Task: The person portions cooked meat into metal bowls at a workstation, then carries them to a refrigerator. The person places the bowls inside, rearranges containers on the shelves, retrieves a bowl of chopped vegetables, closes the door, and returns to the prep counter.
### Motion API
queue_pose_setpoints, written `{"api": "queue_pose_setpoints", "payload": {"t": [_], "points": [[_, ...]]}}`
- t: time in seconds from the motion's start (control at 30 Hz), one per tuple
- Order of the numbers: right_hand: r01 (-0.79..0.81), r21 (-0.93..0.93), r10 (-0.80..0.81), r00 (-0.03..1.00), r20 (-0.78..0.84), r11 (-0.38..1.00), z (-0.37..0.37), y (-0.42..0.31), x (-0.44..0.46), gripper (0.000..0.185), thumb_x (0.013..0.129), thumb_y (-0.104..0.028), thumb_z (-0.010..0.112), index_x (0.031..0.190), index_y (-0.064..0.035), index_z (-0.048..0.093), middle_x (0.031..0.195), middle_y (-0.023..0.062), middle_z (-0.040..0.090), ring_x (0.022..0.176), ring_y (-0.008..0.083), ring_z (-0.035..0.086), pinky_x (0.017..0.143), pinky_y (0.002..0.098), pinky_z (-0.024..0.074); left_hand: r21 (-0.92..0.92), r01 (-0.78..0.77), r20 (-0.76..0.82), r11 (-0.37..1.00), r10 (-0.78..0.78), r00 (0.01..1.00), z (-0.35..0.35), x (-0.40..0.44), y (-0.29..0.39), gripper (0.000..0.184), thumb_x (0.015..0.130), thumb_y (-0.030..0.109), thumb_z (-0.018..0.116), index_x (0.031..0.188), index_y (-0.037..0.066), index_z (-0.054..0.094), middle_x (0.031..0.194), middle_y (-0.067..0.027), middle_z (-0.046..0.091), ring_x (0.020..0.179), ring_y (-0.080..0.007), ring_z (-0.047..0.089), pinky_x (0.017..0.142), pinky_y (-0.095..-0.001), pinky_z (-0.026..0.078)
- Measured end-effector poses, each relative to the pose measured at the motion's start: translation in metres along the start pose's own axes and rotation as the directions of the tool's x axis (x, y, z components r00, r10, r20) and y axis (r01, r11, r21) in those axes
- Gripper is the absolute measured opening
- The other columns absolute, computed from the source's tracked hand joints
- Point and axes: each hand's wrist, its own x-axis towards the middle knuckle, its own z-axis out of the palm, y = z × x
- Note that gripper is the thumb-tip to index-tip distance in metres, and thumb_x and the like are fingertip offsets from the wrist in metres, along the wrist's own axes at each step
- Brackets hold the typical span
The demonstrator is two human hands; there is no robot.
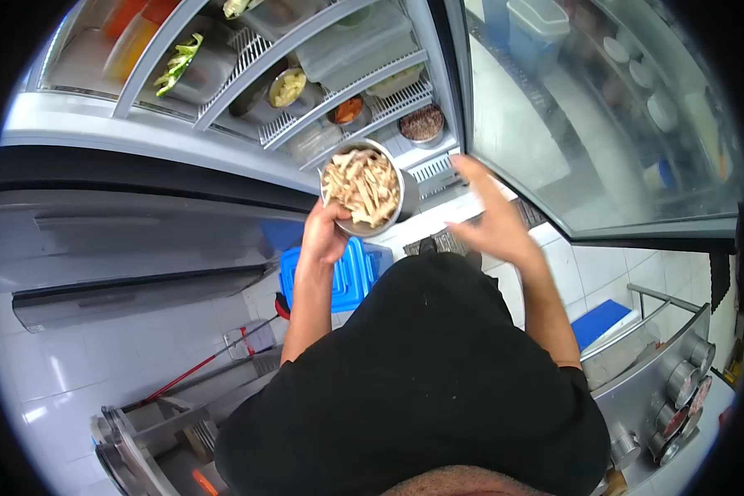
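Observation:
My left hand (326,231) grips the lower left rim of a round metal container (403,192) filled with pale, strip-shaped pieces of food (362,187). The container is held in front of the open refrigerator's wire shelves (413,97). To its right, my right hand (488,217) is in the air, fingers apart, holding nothing. Close above them, a metal container of dark reddish grainy food (422,124) sits on the lowest visible shelf. Bowls of yellowish pieces (288,88) and orange pieces (349,112) stand on other shelves.
The glass door (546,124) stands open at the upper right. A blue-lidded box (339,277) is on the tiled floor below the container. A metal counter with several pots (683,383) is at the lower right. A red-handled stick (198,369) leans at the lower left.

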Motion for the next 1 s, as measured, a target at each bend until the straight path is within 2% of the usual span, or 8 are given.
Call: {"api": "queue_pose_setpoints", "payload": {"t": [0.13, 0.33, 0.47, 0.63, 0.8, 0.83, 0.87, 1.0], "points": [[0.13, 0.121, -0.147, 0.98, 0.135, 0.984, 0.065, 0.003, 0.038, 0.114, 0.073, -0.034, 0.093, 0.159, 0.0005, 0.026, 0.161, 0.0264, 0.033, 0.15, 0.0416, 0.035, 0.123, 0.0438, 0.031, 0.046, 0.038, 0.004, 0.998, -0.038, 0.999, 0.005, -0.001, 0.005, 0.065, 0.078, -0.007, 0.047, 0.143, -0.007, 0.045, 0.137, -0.0204, 0.061, 0.122, -0.0328, 0.064, 0.104, -0.0436, 0.053], [0.103, 0.2, -0.132, 0.982, 0.134, 0.974, 0.1, 0.03, 0.063, 0.129, 0.059, -0.031, 0.098, 0.161, -0.0023, 0.023, 0.156, 0.0257, 0.041, 0.143, 0.0413, 0.044, 0.12, 0.0461, 0.0369, 0.031, 0.032, 0.026, 0.999, -0.033, 0.999, -0.006, 0.0, -0.001, 0.065, 0.081, -0.004, 0.046, 0.145, -0.006, 0.044, 0.138, -0.0216, 0.06, 0.123, -0.0348, 0.063, 0.1, -0.0514, 0.056], [0.119, 0.286, -0.155, 0.982, 0.105, 0.951, 0.113, 0.023, 0.083, 0.118, 0.059, -0.021, 0.095, 0.156, -0.0042, 0.031, 0.15, 0.022, 0.048, 0.14, 0.0385, 0.049, 0.117, 0.045, 0.0412, 0.054, 0.094, -0.016, 0.994, -0.093, 0.996, -0.012, -0.004, 0.011, 0.063, 0.084, 0.0, 0.048, 0.147, -0.001, 0.046, 0.139, -0.0191, 0.061, 0.121, -0.0346, 0.065, 0.101, -0.0531, 0.055], [0.081, 0.349, -0.108, 0.992, 0.058, 0.933, 0.121, 0.028, 0.091, 0.11, 0.055, -0.026, 0.1, 0.145, -0.0091, 0.038, 0.144, 0.0199, 0.052, 0.13, 0.0376, 0.058, 0.108, 0.044, 0.0489, -0.053, 0.047, 0.033, 0.998, -0.045, 0.998, -0.023, -0.021, 0.034, 0.057, 0.088, 0.001, 0.047, 0.144, -0.007, 0.045, 0.136, -0.0223, 0.061, 0.117, -0.0362, 0.067, 0.1, -0.0545, 0.056], [0.264, 0.154, -0.259, 0.965, -0.05, 0.952, 0.118, 0.024, 0.113, 0.107, 0.056, -0.029, 0.1, 0.141, -0.0105, 0.038, 0.145, 0.0224, 0.051, 0.129, 0.039, 0.058, 0.107, 0.0441, 0.0492, -0.179, -0.016, 0.061, 0.984, 0.028, 0.998, -0.042, -0.036, 0.044, 0.059, 0.088, 0.001, 0.047, 0.145, -0.012, 0.041, 0.141, -0.0261, 0.058, 0.123, -0.0378, 0.064, 0.105, -0.0512, 0.055], [0.188, 0.187, -0.184, 0.982, -0.038, 0.964, 0.119, 0.023, 0.117, 0.105, 0.057, -0.027, 0.099, 0.141, -0.0103, 0.038, 0.146, 0.0238, 0.049, 0.13, 0.0395, 0.057, 0.108, 0.0442, 0.0487, -0.225, -0.026, 0.067, 0.974, 0.042, 0.997, -0.044, -0.039, 0.045, 0.06, 0.087, 0.001, 0.046, 0.145, -0.012, 0.04, 0.142, -0.0263, 0.057, 0.125, -0.038, 0.063, 0.106, -0.0507, 0.054], [0.147, 0.219, -0.143, 0.989, -0.033, 0.965, 0.118, 0.023, 0.123, 0.103, 0.059, -0.02, 0.097, 0.142, -0.0088, 0.036, 0.141, 0.0177, 0.048, 0.129, 0.031, 0.055, 0.11, 0.0408, 0.0456, -0.27, -0.038, 0.075, 0.962, 0.061, 0.995, -0.048, -0.04, 0.046, 0.061, 0.087, 0.0, 0.046, 0.146, -0.012, 0.04, 0.144, -0.0264, 0.056, 0.127, -0.0382, 0.062, 0.108, -0.0503, 0.053], [0.261, 0.111, -0.242, 0.958, -0.157, 0.959, 0.099, 0.007, 0.159, 0.106, 0.06, -0.025, 0.098, 0.143, -0.0079, 0.035, 0.138, 0.0148, 0.043, 0.13, 0.0298, 0.05, 0.112, 0.0397, 0.0427, -0.326, -0.157, -0.005, 0.932, 0.164, 0.986, -0.064, -0.061, 0.05, 0.061, 0.088, 0.0, 0.044, 0.148, -0.011, 0.038, 0.146, -0.0273, 0.053, 0.129, -0.0405, 0.06, 0.108, -0.053, 0.053]]}}
